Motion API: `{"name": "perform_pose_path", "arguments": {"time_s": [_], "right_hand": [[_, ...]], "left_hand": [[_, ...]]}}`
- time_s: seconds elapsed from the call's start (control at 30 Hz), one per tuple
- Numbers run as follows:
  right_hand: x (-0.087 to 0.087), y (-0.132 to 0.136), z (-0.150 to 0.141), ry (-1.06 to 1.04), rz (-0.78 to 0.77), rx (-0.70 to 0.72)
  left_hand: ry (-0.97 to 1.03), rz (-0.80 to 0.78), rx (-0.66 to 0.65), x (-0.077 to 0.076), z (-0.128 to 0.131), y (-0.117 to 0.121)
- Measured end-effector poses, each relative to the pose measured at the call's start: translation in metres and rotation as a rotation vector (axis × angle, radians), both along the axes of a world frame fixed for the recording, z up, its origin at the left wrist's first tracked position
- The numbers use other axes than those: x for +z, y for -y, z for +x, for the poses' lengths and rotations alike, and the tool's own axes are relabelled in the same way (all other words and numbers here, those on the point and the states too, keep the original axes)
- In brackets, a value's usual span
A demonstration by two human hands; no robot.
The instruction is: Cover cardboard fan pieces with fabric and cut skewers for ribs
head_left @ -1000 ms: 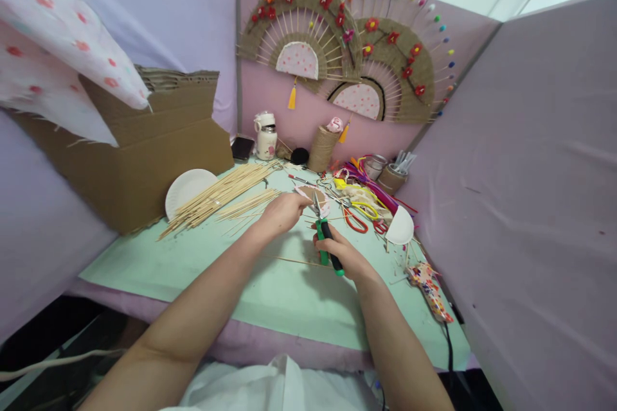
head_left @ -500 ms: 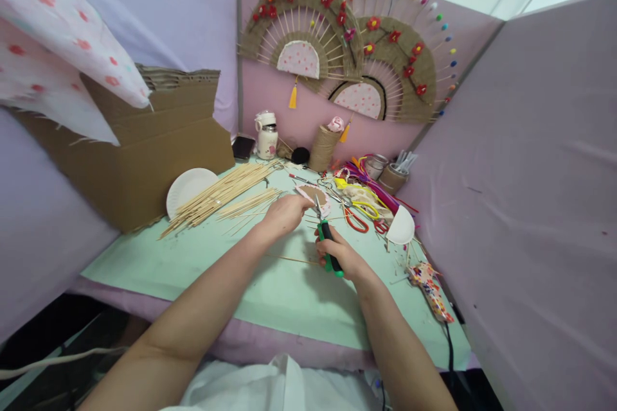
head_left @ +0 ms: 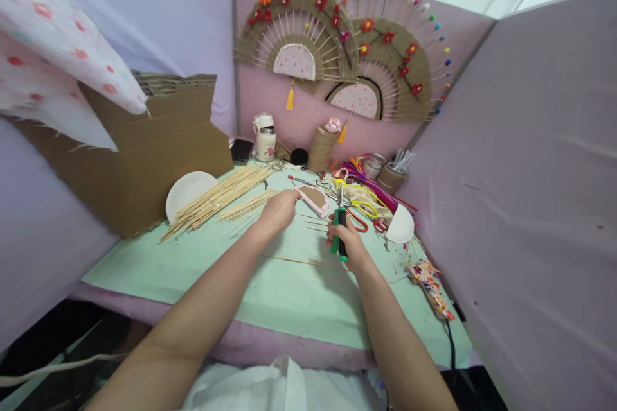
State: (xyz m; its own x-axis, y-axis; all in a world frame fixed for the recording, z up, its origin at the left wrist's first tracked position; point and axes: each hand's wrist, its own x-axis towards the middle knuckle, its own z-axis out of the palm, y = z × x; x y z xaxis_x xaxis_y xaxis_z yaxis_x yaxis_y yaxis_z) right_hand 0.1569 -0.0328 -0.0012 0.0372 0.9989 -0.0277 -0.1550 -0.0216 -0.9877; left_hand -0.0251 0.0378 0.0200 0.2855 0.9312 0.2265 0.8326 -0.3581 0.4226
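Observation:
My right hand (head_left: pixel 351 239) is wrapped round green-and-black pliers (head_left: pixel 341 221), their metal tip pointing away from me above the table. My left hand (head_left: pixel 281 210) is closed, its fingertips at the left end of a half-round cardboard piece (head_left: pixel 314 197) with a pinkish-white fabric border; whether they pinch something small is hidden. Several thin sticks (head_left: pixel 315 223) lie between the hands. A longer single stick (head_left: pixel 308 262) rests on the table nearer to me. Left of my left hand are short bamboo sticks (head_left: pixel 245 205) and a big pile of bamboo skewers (head_left: pixel 219 198).
A white paper plate (head_left: pixel 186 187) leans by a large cardboard sheet (head_left: pixel 159 148). Scissors (head_left: pixel 359 221), pipe cleaners (head_left: pixel 373 180) and a halved plate (head_left: pixel 400 225) lie right. A fabric-covered corded tool (head_left: pixel 431 289) sits near the right edge. Bottle (head_left: pixel 265 138) and twine roll (head_left: pixel 321 149) stand behind.
My right hand has drawn the pliers away to the right from my left fingertips and the cardboard piece. My left hand has shifted slightly left. The view has turned a little.

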Motion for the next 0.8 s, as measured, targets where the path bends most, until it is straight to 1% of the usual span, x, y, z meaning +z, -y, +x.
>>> {"name": "perform_pose_path", "arguments": {"time_s": [0.07,0.2,0.3,0.33,0.37,0.4,0.43,0.47,0.53,0.57,0.6,0.67,0.8], "right_hand": [[-0.002,-0.001,0.001,-0.024,0.009,-0.013],[-0.004,-0.004,0.004,-0.050,0.000,-0.027],[-0.004,-0.004,0.005,-0.078,0.024,-0.037],[-0.004,-0.004,0.006,-0.088,0.044,-0.040],[-0.004,-0.004,0.007,-0.101,0.066,-0.047],[-0.004,-0.004,0.008,-0.120,0.089,-0.058],[-0.003,-0.005,0.009,-0.142,0.110,-0.072],[-0.002,-0.005,0.010,-0.166,0.128,-0.090],[0.001,-0.006,0.012,-0.213,0.163,-0.133],[0.002,-0.006,0.013,-0.234,0.179,-0.154],[0.004,-0.006,0.013,-0.253,0.191,-0.171],[0.006,-0.006,0.014,-0.290,0.208,-0.190],[0.006,-0.006,0.013,-0.331,0.208,-0.183]], "left_hand": [[-0.033,0.017,0.086,-0.008,-0.007,-0.009],[-0.046,-0.021,0.215,-0.021,-0.026,-0.030],[-0.047,0.040,0.291,-0.024,-0.030,-0.037],[-0.038,0.067,0.291,-0.023,-0.028,-0.036],[-0.024,0.082,0.254,-0.023,-0.024,-0.033],[-0.007,0.078,0.177,-0.022,-0.018,-0.028],[0.006,0.051,0.055,-0.021,-0.011,-0.022],[0.013,0.006,-0.102,-0.020,-0.003,-0.014],[-0.023,-0.140,-0.413,-0.018,0.012,0.003],[-0.063,-0.215,-0.528,-0.016,0.019,0.012],[-0.105,-0.267,-0.604,-0.014,0.024,0.020],[-0.198,-0.325,-0.642,-0.009,0.031,0.034],[-0.349,-0.351,-0.599,-0.004,0.037,0.046]]}}
